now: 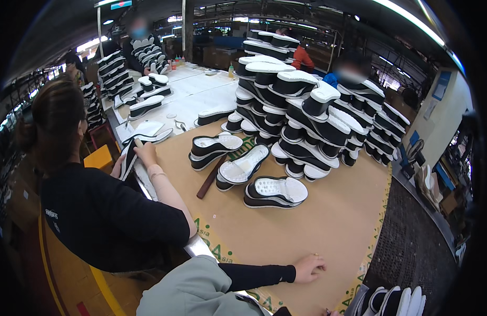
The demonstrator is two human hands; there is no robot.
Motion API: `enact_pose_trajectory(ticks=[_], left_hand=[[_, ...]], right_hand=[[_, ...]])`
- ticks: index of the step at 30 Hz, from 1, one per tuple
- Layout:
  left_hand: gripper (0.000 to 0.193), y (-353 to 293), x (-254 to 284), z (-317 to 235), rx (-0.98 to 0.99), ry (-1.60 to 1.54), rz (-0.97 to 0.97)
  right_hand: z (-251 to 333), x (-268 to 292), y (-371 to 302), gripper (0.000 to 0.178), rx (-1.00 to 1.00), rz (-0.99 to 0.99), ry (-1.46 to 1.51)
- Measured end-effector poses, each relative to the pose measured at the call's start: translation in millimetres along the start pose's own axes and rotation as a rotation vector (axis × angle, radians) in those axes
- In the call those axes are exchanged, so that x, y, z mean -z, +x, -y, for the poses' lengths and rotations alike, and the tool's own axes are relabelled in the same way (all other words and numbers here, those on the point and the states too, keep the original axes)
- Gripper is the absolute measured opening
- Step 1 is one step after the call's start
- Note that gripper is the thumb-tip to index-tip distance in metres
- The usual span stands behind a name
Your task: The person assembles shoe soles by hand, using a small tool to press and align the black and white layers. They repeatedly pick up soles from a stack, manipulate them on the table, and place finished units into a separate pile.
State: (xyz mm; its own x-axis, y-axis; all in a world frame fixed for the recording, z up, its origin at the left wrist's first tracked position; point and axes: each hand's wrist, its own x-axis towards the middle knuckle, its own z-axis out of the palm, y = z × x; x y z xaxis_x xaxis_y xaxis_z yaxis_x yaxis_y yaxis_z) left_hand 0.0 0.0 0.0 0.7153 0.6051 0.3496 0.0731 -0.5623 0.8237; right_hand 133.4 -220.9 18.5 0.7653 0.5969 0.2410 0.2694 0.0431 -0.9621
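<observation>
My left hand (308, 268) rests palm down on a brown cardboard sheet (243, 224), its fingers loosely bent and slightly apart, with nothing seen in them. Of my right hand (332, 313) only a sliver of fingers shows at the lower edge; whether it holds anything is hidden. Beyond my left hand lies a black-and-white wedge shoe sole (275, 192), its white studded inside facing up. A second sole (242, 167) and a third (214, 149) lie farther back, beside a dark red flat strip (212, 176).
Tall stacks of soles (301, 116) stand on the cardboard's far side. More soles (393, 303) sit at lower right. On my left, a co-worker (106, 200) handles a sole (128, 158). Farther back are a white tabletop (198, 87), more stacks and other people.
</observation>
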Motion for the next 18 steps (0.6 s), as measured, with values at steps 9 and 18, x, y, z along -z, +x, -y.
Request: enact_pose_trajectory(ticks=[9,18], left_hand=[[0.021,-3.4,8.1,-1.1,-0.032,-0.005,0.003],[0.021,-1.1,1.2,-7.4,-0.042,-0.007,-0.009]], right_hand=[[-0.8,-4.2,-5.1,0.022,0.01,0.001,0.001],[1.6,3.0,-1.5,0.023,0.003,0.006,-0.023]])
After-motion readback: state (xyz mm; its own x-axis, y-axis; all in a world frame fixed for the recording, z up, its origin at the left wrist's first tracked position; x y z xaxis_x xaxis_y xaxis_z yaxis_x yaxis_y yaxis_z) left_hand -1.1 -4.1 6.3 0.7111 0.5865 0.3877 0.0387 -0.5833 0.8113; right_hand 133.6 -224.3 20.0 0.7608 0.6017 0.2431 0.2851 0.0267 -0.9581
